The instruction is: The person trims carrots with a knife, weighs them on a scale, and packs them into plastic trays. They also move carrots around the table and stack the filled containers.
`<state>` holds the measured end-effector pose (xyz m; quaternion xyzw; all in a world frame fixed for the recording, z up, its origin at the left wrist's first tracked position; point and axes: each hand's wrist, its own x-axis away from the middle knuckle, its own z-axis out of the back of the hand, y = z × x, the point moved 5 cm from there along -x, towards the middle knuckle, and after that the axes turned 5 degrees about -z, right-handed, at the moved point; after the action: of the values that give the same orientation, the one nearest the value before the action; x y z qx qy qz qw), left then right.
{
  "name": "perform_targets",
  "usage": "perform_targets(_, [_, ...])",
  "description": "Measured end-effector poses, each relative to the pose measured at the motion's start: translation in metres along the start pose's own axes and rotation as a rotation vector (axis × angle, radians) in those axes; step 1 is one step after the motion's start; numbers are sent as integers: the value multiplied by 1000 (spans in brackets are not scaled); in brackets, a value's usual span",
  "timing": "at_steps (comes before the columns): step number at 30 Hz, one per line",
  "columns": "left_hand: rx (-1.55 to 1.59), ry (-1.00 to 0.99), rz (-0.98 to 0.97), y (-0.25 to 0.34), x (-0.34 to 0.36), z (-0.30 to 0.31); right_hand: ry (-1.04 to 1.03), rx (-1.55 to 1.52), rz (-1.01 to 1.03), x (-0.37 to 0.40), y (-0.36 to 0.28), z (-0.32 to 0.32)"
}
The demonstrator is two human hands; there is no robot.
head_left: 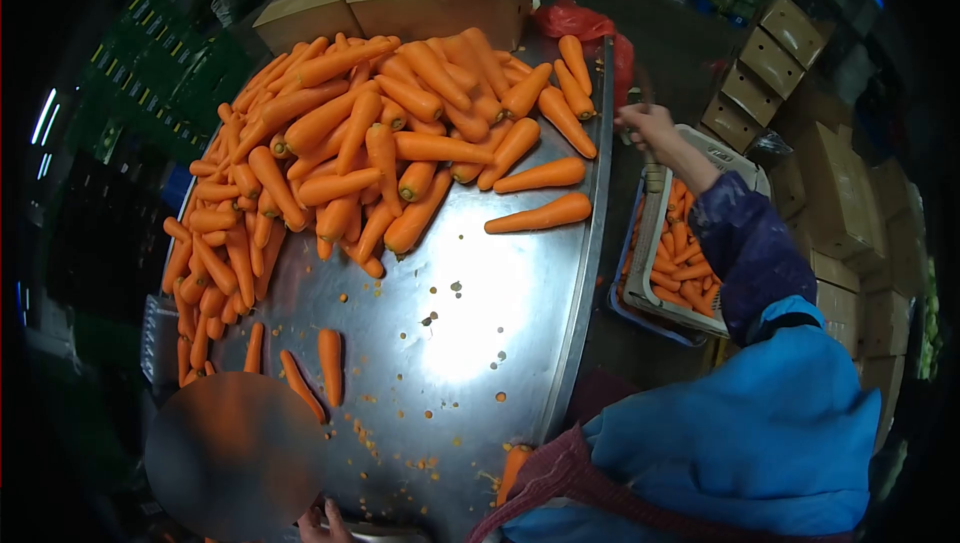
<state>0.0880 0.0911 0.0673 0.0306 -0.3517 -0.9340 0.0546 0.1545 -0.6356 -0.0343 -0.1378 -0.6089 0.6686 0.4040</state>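
Note:
My right hand reaches out past the table's right edge, closed around a thin, dark knife that is blurred and points up. Below that hand is a light plastic crate with carrots in it. My left hand shows only its fingertips at the bottom edge, slightly apart, by the near side of the metal table; the rest is cut off. Nearby lie two loose carrots. Another carrot is at the table's near right corner, partly hidden by my clothing.
A large heap of carrots covers the table's far and left parts. Carrot trimmings are scattered over the metal. Cardboard boxes stack up at right, green crates at left. A blurred disc hides the lower left.

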Motion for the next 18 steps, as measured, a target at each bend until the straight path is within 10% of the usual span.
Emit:
perform_targets(12, [-15,-24,109,16,13,-2,179,454,98,-84,-23,-164])
perform_targets(18, [-38,-62,57,22,5,-13,-305,-229,-109,-32,-20,-142])
